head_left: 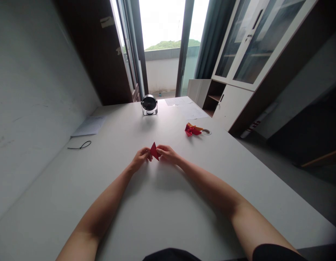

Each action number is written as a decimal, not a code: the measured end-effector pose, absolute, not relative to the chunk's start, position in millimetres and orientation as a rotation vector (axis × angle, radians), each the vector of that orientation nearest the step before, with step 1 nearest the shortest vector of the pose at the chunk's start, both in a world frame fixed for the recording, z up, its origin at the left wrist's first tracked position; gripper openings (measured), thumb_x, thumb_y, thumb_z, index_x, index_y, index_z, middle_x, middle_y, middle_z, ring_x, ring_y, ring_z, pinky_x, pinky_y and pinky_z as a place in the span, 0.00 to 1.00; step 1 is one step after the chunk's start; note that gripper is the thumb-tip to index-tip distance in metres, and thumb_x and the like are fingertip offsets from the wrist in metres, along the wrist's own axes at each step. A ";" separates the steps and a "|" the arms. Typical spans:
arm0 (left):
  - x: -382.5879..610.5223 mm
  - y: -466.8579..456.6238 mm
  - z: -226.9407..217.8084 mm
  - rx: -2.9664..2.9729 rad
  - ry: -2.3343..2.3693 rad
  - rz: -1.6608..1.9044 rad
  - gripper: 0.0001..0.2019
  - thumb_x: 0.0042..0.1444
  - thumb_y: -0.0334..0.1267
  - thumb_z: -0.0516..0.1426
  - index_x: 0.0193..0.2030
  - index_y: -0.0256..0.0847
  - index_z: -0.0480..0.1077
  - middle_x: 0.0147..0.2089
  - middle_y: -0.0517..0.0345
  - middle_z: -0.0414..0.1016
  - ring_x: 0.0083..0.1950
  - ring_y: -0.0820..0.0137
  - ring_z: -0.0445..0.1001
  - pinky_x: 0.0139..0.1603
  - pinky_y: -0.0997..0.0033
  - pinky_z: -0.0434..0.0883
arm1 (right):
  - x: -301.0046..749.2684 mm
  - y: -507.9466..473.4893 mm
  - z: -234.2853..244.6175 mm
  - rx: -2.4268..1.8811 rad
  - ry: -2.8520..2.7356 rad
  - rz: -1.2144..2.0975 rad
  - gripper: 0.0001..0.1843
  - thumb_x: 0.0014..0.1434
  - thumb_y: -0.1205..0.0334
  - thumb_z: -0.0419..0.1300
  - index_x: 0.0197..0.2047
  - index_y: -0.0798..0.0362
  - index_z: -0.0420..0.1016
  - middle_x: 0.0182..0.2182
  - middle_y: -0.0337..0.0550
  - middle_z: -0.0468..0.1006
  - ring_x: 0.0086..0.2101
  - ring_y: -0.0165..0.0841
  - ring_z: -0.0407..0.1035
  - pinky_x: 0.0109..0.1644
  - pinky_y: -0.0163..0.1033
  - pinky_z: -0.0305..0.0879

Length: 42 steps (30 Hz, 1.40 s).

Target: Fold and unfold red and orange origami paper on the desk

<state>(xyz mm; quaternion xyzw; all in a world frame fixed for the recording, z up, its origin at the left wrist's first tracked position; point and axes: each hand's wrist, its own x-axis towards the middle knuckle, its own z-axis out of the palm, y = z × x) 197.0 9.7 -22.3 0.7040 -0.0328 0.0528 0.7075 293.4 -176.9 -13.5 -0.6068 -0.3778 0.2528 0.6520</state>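
A small red folded paper piece (154,150), pointed like a triangle, is held between both hands over the white table (157,203). My left hand (141,158) pinches its left side with fingers closed. My right hand (167,153) pinches its right side, fingers curled round the edge. Both forearms stretch out from the bottom of the view.
A pile of folded red and orange paper pieces (193,129) lies to the right, next to a round cable hole (206,132). A small desk fan (149,104) stands at the far edge. Paper sheets (89,125) and a black cable tie (80,145) lie left; cabinets stand right.
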 end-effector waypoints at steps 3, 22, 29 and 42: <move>197.6 8.4 -22.6 1.574 -0.077 0.120 0.18 0.60 0.52 0.59 0.40 0.37 0.71 0.27 0.57 0.75 0.28 0.71 0.72 0.32 0.70 0.67 | 294.1 -174.5 -17.2 -1.415 -0.805 0.485 0.17 0.57 0.48 0.62 0.38 0.55 0.72 0.27 0.39 0.74 0.28 0.30 0.67 0.34 0.35 0.64; 201.0 9.8 -30.5 1.551 -0.021 0.117 0.18 0.55 0.49 0.64 0.43 0.35 0.72 0.33 0.54 0.79 0.32 0.70 0.75 0.36 0.72 0.69 | 292.8 -173.1 -20.7 -1.479 -0.850 0.310 0.07 0.55 0.60 0.59 0.34 0.54 0.74 0.26 0.39 0.74 0.29 0.31 0.67 0.33 0.36 0.64; 201.9 8.2 -30.3 1.527 -0.007 0.214 0.17 0.53 0.48 0.65 0.40 0.36 0.71 0.31 0.55 0.78 0.32 0.70 0.76 0.35 0.70 0.71 | 294.2 -172.6 -20.2 -1.425 -0.852 0.327 0.10 0.59 0.56 0.57 0.39 0.54 0.74 0.28 0.40 0.76 0.29 0.31 0.69 0.36 0.37 0.66; 202.0 8.1 -28.5 1.576 0.012 0.275 0.16 0.54 0.48 0.64 0.38 0.36 0.72 0.32 0.56 0.77 0.32 0.70 0.74 0.36 0.70 0.70 | 303.1 -168.2 -43.5 -1.662 -0.886 0.289 0.12 0.59 0.53 0.61 0.33 0.52 0.68 0.25 0.37 0.75 0.25 0.29 0.68 0.30 0.32 0.60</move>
